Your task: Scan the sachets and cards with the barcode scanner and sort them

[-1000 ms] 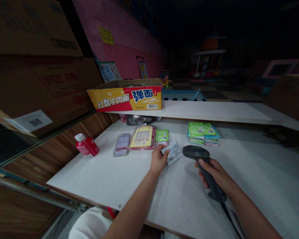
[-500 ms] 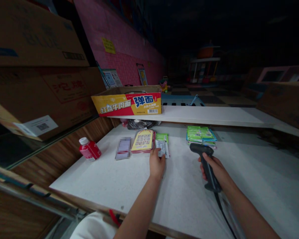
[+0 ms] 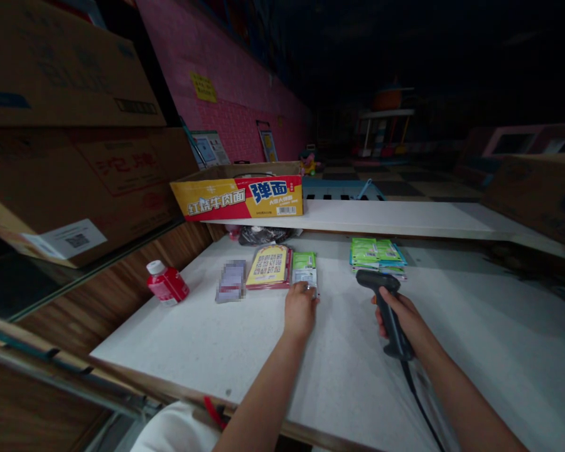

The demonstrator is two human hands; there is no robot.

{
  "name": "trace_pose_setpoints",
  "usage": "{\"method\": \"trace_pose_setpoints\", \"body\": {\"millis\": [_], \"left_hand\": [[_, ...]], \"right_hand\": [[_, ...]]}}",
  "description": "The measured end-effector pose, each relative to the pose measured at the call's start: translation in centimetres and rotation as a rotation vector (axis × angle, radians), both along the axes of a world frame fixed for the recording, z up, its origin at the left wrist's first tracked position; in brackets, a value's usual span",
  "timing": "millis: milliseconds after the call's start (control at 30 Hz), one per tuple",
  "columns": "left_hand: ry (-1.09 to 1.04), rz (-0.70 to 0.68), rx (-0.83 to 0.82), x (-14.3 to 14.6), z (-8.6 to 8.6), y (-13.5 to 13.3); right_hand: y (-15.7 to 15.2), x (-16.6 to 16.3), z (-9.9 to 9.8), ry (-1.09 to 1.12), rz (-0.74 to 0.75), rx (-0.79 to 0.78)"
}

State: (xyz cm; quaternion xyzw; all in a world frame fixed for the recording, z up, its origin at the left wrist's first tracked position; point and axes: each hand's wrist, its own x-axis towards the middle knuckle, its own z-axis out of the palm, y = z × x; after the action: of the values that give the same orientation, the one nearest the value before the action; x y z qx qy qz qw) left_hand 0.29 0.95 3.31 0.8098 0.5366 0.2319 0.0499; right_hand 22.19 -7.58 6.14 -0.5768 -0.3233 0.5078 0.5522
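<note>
My right hand (image 3: 400, 317) is wrapped round the grip of a dark grey barcode scanner (image 3: 390, 314), its head pointing up and left above the white table. At the table's middle, the fingers of my left hand (image 3: 301, 307) curl over the lower end of a small flat packet (image 3: 305, 275) with a pale printed face. That end is hidden under my fingers. Just beyond shows the green top of a packet (image 3: 304, 258); whether it is a separate one I cannot tell. Left of it lies a yellow and red printed pack (image 3: 269, 266).
A stack of green and blue packets (image 3: 376, 252) lies beyond the scanner. On the left are a blurred-out card (image 3: 231, 280) and a red bottle with a white cap (image 3: 167, 284). An open noodle carton (image 3: 238, 196) stands on the raised shelf (image 3: 386, 216). Large cardboard boxes (image 3: 75, 182) border the left.
My left hand has drawn slightly nearer to me and its fingers have curled in. More of the green packet top shows. The scanner stays nearly where it was in my right hand.
</note>
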Motion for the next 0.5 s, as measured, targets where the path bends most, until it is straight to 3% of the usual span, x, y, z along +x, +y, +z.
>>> {"method": "trace_pose_setpoints", "body": {"millis": [300, 500], "left_hand": [[-0.087, -0.032, 0.123, 0.7, 0.5, 0.1], [-0.292, -0.087, 0.0, 5.9, 2.4, 3.8]], "right_hand": [[0.8, 1.4, 0.4, 0.067, -0.098, 0.022], [1.3, 2.4, 0.3, 0.112, -0.193, 0.076]]}}
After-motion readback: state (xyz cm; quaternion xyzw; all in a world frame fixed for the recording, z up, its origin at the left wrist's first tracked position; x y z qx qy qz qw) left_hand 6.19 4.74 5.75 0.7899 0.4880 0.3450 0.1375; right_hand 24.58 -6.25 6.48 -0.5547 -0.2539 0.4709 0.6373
